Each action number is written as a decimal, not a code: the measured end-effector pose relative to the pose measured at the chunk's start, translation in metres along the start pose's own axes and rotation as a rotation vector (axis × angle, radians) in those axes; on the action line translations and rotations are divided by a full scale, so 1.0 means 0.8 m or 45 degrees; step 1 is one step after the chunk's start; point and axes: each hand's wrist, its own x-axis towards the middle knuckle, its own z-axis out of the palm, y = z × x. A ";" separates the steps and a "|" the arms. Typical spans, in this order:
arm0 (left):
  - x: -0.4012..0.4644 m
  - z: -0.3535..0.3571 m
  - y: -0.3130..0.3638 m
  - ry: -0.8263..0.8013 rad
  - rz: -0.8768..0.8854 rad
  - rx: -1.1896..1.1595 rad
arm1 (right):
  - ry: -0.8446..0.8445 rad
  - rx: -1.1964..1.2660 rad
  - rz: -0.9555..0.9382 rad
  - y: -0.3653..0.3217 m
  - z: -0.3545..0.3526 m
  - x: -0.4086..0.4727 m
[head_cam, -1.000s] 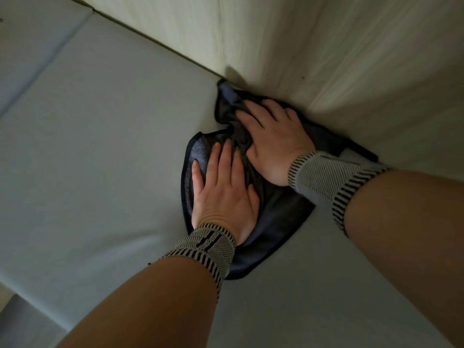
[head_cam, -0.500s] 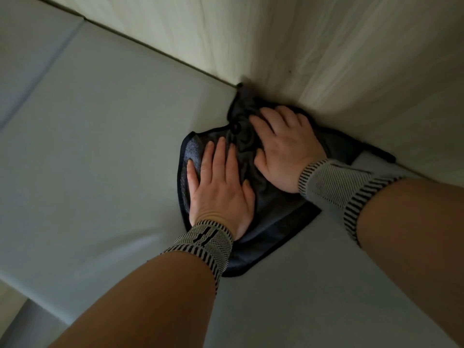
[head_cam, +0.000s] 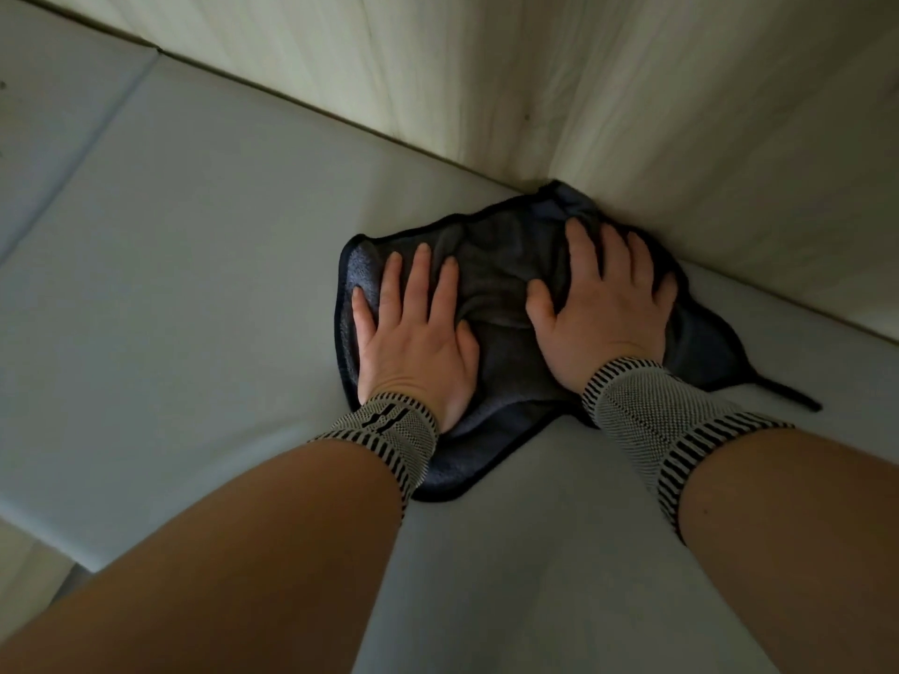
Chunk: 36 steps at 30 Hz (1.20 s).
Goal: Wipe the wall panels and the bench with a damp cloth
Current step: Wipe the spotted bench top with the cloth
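Cloth pressed flat on the bench, in the corner under the wall panels.

Pale bench (head_cam: 194, 294) meets wood-grain wall panels (head_cam: 486, 65); the dark cloth (head_cam: 501, 284) lies rumpled on it, touching the corner. Left hand (head_cam: 413, 333) and right hand (head_cam: 598, 313) rest on it, fingers straight, slightly spread, gripping nothing. Striped wristbands (head_cam: 389, 430) circle both wrists.

I see a pale grey padded bench (head_cam: 194, 284); a dark cloth (head_cam: 501, 284) lies crumpled on it toward two o'clock.
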 end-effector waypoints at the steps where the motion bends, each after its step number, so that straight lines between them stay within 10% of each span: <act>1: -0.001 -0.001 0.000 0.000 0.002 0.002 | -0.035 -0.002 0.010 -0.002 0.000 -0.007; 13: -0.125 -0.008 -0.006 -0.317 0.323 0.080 | -0.098 -0.105 -0.324 -0.001 0.040 -0.167; 21: -0.078 -0.005 -0.021 -0.237 0.518 0.132 | -0.106 -0.157 -0.004 -0.011 0.016 -0.085; 29: -0.132 -0.007 -0.017 -0.275 -0.063 -0.058 | -0.083 -0.042 0.120 -0.036 0.029 -0.145; 36: -0.199 0.000 -0.047 -0.293 -0.120 -0.039 | -0.127 -0.042 0.048 -0.052 0.045 -0.217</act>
